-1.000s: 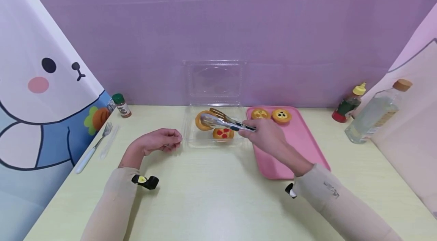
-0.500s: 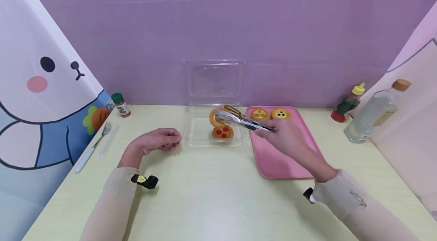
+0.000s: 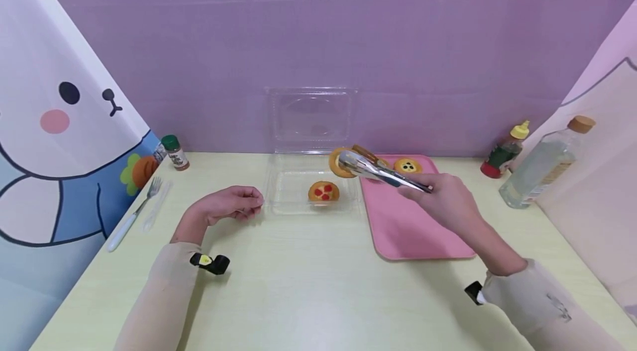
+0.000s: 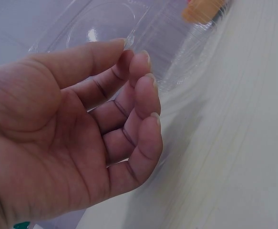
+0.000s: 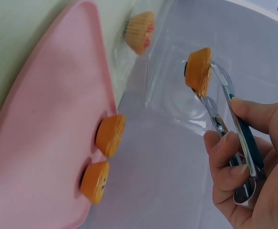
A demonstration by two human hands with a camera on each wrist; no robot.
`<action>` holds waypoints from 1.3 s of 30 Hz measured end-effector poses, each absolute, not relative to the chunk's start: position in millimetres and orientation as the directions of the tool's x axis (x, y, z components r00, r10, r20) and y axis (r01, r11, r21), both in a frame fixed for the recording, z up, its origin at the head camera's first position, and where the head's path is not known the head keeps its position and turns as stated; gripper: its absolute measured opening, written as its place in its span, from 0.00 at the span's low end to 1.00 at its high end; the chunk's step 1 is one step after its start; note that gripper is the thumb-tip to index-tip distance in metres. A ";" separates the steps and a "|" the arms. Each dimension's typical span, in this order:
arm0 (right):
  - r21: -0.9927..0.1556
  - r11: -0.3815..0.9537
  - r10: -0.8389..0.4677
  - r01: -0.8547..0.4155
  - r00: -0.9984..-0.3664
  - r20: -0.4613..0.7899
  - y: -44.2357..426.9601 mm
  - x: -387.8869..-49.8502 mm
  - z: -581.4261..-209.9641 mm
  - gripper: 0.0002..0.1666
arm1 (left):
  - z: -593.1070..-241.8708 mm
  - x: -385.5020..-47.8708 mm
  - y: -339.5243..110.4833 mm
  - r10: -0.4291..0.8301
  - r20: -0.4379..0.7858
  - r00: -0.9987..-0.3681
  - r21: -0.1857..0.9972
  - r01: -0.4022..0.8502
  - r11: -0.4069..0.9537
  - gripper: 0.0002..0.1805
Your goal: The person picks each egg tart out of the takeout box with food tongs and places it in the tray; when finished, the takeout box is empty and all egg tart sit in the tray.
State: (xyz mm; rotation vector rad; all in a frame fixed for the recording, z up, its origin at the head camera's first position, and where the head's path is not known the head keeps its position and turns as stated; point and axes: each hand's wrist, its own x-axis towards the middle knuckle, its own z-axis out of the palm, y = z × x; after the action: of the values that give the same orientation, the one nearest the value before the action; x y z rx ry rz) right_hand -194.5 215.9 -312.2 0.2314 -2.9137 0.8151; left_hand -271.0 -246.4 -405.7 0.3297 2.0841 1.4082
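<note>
My right hand (image 3: 448, 202) grips metal tongs (image 3: 383, 174) with dark grips. Between the tong tips a tart (image 5: 198, 71) is held in the air, tilted on its side, over the right edge of the clear plastic container (image 3: 288, 210). Inside that open-lidded container sits a tart with red pieces on top (image 3: 323, 192). My left hand (image 3: 231, 204) rests by the container's left side, fingers loosely curled and holding nothing; whether it touches the plastic I cannot tell. On the pink tray (image 3: 418, 229) are two tarts, one with a dark-dotted top (image 3: 407, 165), the other (image 5: 110, 135) partly hidden behind the tongs in the head view.
A green-capped spice jar (image 3: 175, 153), a fork (image 3: 134, 215) and a clear, thin utensil (image 3: 156, 204) lie or stand at the left. At the right are a yellow-tipped sauce bottle (image 3: 505, 151) and a large clear bottle (image 3: 544, 166). A purple cloth (image 3: 318, 36) hangs behind the table.
My right hand has moved right with the tongs, carrying the tart from over the container's left half to its right edge beside the pink tray. The left hand has stayed put.
</note>
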 end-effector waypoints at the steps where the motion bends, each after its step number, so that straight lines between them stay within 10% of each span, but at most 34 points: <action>1: -0.507 0.844 -0.113 -0.174 -0.982 0.150 218.4 -193.6 -312.4 0.26 | -405.9 -270.9 -246.4 0.511 -0.336 -0.791 0.905 -0.121 0.407 0.17; 39: -0.422 0.906 0.006 -0.011 -0.999 0.039 267.7 -186.0 -339.1 0.30 | -403.2 -268.1 -244.7 0.510 -0.327 -0.795 0.904 -0.105 0.416 0.14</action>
State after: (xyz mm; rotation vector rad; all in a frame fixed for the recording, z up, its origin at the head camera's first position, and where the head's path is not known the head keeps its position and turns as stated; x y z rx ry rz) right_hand -186.0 267.7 -339.1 0.0045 -3.0292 0.6711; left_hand -268.1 -244.7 -403.2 0.3422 2.1008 1.3988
